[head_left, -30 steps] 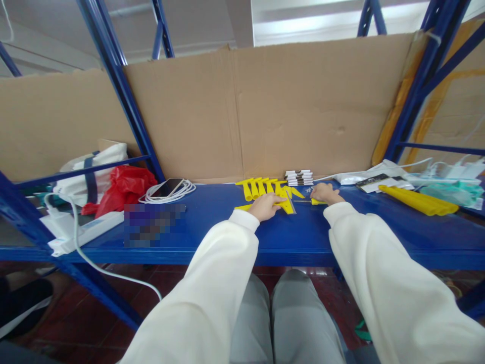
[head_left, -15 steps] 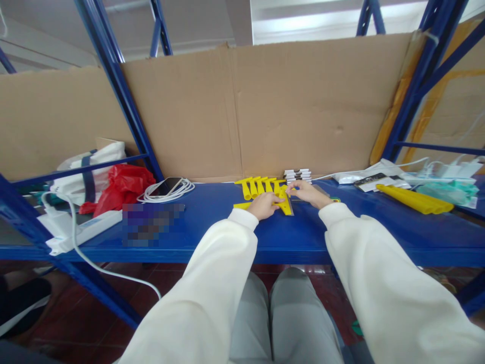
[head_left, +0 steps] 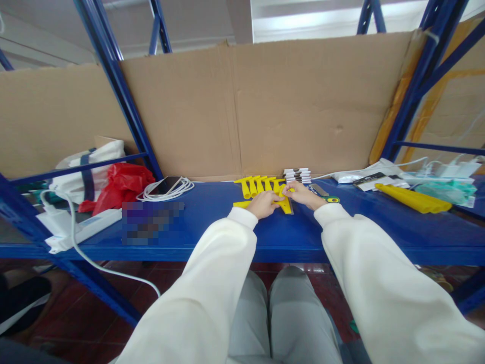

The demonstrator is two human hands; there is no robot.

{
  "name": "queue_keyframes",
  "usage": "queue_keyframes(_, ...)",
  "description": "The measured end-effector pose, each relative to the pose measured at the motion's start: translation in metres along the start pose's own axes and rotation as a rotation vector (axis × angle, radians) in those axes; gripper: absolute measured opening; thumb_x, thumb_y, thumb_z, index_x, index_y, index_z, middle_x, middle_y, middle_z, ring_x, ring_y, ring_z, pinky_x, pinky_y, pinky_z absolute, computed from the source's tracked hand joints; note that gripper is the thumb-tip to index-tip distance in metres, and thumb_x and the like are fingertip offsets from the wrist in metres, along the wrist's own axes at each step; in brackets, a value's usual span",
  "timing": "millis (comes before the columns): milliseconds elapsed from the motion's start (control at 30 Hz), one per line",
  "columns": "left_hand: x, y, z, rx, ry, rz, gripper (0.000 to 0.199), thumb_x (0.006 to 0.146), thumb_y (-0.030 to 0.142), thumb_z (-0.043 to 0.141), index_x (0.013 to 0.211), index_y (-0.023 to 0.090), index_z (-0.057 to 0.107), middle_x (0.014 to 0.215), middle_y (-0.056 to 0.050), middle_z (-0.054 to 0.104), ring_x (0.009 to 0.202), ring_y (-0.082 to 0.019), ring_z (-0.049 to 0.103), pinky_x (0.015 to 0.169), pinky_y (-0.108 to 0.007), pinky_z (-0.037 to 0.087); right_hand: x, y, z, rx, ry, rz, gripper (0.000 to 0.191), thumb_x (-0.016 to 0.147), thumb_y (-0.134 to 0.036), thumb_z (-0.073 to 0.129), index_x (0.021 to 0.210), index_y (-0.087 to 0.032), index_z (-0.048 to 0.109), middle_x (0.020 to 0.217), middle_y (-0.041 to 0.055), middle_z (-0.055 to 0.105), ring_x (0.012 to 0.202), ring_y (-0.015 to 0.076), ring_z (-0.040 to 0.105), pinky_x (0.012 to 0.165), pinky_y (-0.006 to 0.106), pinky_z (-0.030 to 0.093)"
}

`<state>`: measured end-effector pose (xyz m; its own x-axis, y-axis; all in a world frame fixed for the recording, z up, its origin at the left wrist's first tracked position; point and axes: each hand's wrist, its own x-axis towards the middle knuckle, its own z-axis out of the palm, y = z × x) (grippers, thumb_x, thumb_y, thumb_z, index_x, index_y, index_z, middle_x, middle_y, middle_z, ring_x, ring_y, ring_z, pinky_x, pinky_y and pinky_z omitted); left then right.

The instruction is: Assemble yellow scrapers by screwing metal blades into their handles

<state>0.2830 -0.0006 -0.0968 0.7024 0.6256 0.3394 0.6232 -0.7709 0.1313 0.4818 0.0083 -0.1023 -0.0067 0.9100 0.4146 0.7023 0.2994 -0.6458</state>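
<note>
A yellow scraper (head_left: pixel 287 207) lies at the middle of the blue shelf, its wide head turned to the right and a thin clear or metal edge along it. My left hand (head_left: pixel 264 204) is closed around the scraper near the neck, the handle poking out on the left. With fingers pinched, my right hand (head_left: pixel 301 194) touches the upper part of the head; anything small between the fingertips is hidden. Behind my hands several yellow scraper handles (head_left: pixel 259 186) lie in a row. A stack of small white-and-black packets (head_left: pixel 297 175) stands beside them.
A green-and-yellow handled tool (head_left: pixel 332 199) lies right of my right hand. Farther right are yellow tapered pieces (head_left: pixel 413 198) and a white packet. A phone (head_left: pixel 165 186) with coiled white cable, a red bag (head_left: pixel 127 184) and a power strip (head_left: pixel 91 228) sit left. Cardboard (head_left: pixel 295 111) walls the back.
My right hand has shifted slightly left along the scraper head, uncovering more of the green-and-yellow tool. My left hand keeps its hold on the scraper.
</note>
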Motion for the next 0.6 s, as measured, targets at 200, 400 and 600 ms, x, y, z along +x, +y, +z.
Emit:
queue_keyframes(200, -0.0012, 0.0012, -0.0012, 0.005, 0.012, -0.004, 0.035, 0.099, 0.019, 0.069, 0.13, 0.029, 0.082, 0.129, -0.007, 0.08, 0.122, -0.025, 0.075, 0.111, -0.036, 0.056, -0.0027, -0.0031, 0.0003, 0.005, 0.008, 0.026, 0.014, 0.079, -0.016, 0.066, 0.066, -0.022, 0.068, 0.092, 0.006, 0.077, 0.102, 0.0246, 0.07, 0.103, 0.039, 0.053)
queue_keyframes(400, -0.0034, 0.005, -0.0056, 0.03, -0.022, -0.001, 0.037, 0.1, 0.018, 0.066, 0.133, 0.028, 0.08, 0.131, -0.008, 0.079, 0.125, -0.025, 0.074, 0.113, -0.035, 0.054, -0.0025, 0.0015, 0.0036, 0.034, 0.04, 0.037, 0.008, 0.079, -0.016, 0.067, 0.074, -0.022, 0.069, 0.099, 0.0047, 0.075, 0.113, 0.0259, 0.068, 0.112, 0.044, 0.049)
queue_keyframes(600, -0.0024, 0.0039, -0.0042, 0.016, 0.0, 0.008, 0.038, 0.1, 0.018, 0.067, 0.134, 0.028, 0.08, 0.131, -0.008, 0.079, 0.124, -0.025, 0.074, 0.113, -0.037, 0.056, -0.0034, 0.0039, 0.0064, 0.154, 0.107, 0.108, 0.024, 0.081, -0.016, 0.068, 0.104, -0.022, 0.069, 0.126, 0.0077, 0.072, 0.128, 0.0242, 0.063, 0.118, 0.043, 0.045)
